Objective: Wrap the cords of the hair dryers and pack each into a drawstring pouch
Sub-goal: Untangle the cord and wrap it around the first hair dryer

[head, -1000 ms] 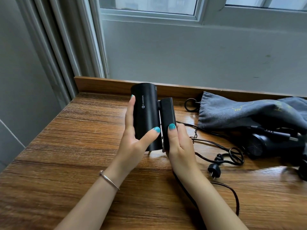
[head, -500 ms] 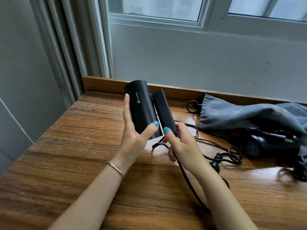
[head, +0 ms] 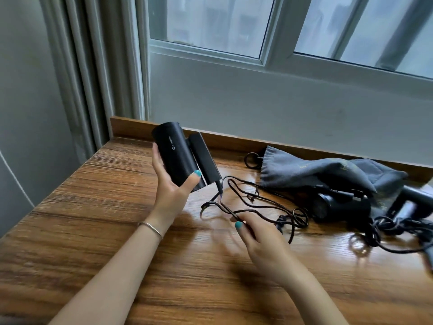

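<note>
My left hand (head: 172, 184) is raised, fingers and thumb curled in a grip. My right hand (head: 262, 240) is lower, thumb and fingers pinched together.

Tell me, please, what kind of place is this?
Probably a room in a home or hotel, not a workshop: a wooden table stands against the wall under a sliding window, a curtain hangs beside it, and hair dryers lie with a grey pouch.
</note>
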Demonstrator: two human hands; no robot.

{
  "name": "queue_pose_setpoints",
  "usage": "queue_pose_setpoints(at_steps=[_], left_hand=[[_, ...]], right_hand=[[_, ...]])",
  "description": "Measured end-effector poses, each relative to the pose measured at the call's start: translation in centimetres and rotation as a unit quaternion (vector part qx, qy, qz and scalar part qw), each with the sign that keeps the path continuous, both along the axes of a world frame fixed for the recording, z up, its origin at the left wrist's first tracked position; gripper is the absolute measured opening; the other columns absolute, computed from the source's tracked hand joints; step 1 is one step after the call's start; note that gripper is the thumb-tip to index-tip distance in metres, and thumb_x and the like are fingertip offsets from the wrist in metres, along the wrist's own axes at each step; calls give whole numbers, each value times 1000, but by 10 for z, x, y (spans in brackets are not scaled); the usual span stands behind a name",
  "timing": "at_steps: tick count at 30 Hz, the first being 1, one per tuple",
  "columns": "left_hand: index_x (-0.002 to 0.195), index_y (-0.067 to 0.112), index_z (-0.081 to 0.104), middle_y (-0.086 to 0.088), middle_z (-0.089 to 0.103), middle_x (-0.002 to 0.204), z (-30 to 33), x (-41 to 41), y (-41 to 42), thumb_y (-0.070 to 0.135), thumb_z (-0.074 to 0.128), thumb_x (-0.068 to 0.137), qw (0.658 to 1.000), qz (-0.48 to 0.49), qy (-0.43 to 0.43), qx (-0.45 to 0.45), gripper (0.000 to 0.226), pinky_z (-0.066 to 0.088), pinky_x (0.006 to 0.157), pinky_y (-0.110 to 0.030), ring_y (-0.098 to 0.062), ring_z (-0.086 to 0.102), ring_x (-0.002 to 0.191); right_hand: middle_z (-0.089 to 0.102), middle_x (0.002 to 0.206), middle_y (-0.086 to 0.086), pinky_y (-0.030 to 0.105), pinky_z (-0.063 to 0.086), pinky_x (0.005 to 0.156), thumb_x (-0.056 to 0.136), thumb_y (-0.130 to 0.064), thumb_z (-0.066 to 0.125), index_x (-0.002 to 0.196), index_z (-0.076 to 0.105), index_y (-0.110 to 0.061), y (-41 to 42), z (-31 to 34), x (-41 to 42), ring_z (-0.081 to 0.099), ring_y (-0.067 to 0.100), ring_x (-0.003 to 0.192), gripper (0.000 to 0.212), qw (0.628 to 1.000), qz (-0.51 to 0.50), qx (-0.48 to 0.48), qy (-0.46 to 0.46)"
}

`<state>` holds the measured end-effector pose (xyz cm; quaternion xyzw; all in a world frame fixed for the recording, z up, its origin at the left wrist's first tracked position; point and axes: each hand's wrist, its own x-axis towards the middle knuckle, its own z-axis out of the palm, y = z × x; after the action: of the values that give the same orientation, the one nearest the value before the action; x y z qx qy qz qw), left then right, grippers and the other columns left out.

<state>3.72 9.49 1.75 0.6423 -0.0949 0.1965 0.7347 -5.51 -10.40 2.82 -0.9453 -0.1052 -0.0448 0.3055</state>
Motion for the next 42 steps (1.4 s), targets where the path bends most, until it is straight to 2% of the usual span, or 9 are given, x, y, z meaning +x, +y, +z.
queue_pose_setpoints(at_steps=[5,8,12,21,26,30,33,38,42], left_hand=[[152,41,-6,33,16,143,3,-3,0,25,74,74,998,-34,24,51,112,32,95,-2,29,30,120],[154,34,-5,36,22,136,5,-7,-4,8,73,83,993,-77,17,91,109,30,90,3,35,29,114],[153,42,-3,32,20,148,4,-14,-10,10,74,83,981,-128,9,149,109,28,99,0,27,25,127],[152,43,-2,37,39,136,10,-18,-11,4,69,79,958,-213,-6,191,110,47,91,-15,6,47,124],[153,38,-2,35,44,133,14,-22,-10,0,67,76,951,-238,-20,197,110,52,93,-27,-8,51,125],[154,38,-1,28,44,135,16,-23,-12,-1,68,77,946,-256,-28,196,110,52,95,-33,-15,52,124],[154,39,1,26,44,135,16,-23,-11,-1,67,77,947,-262,-19,185,109,53,95,-33,-15,52,124],[153,41,5,18,37,146,17,-24,-11,5,68,75,949,-266,-19,170,107,51,99,-36,-17,47,130],[153,41,9,9,34,152,18,-25,-12,21,68,70,950,-279,-13,140,104,49,102,-40,-20,46,133]], right_hand=[[58,104,-6,38,47,77,99,-20,45,109,59,-20,-4,17,6,55,16,90,17,992,88,-50,-71],[58,88,-8,26,39,49,90,-25,53,94,66,-23,-3,34,16,58,18,64,14,953,82,-171,-235],[59,75,-11,24,33,56,76,-21,72,81,71,-32,-4,60,34,55,12,57,12,880,100,-290,-364],[44,44,-8,21,22,47,61,-78,68,51,48,-20,-12,94,67,34,10,40,62,833,87,-253,-485],[22,48,-16,18,22,43,56,-85,60,54,25,-31,-18,107,80,28,10,42,65,878,117,-216,-412],[54,60,-10,29,38,48,65,-53,80,63,56,-25,-27,112,95,48,13,55,37,949,174,-78,-251],[63,71,-5,26,44,57,72,-34,81,74,70,-14,-31,110,101,56,12,63,23,960,182,-18,-214],[58,59,-4,31,40,53,57,-54,85,62,61,-27,-36,96,108,48,10,53,38,966,97,133,-198],[57,65,9,36,38,62,61,-45,80,63,64,-31,-35,86,112,48,18,63,22,962,87,215,-143]])
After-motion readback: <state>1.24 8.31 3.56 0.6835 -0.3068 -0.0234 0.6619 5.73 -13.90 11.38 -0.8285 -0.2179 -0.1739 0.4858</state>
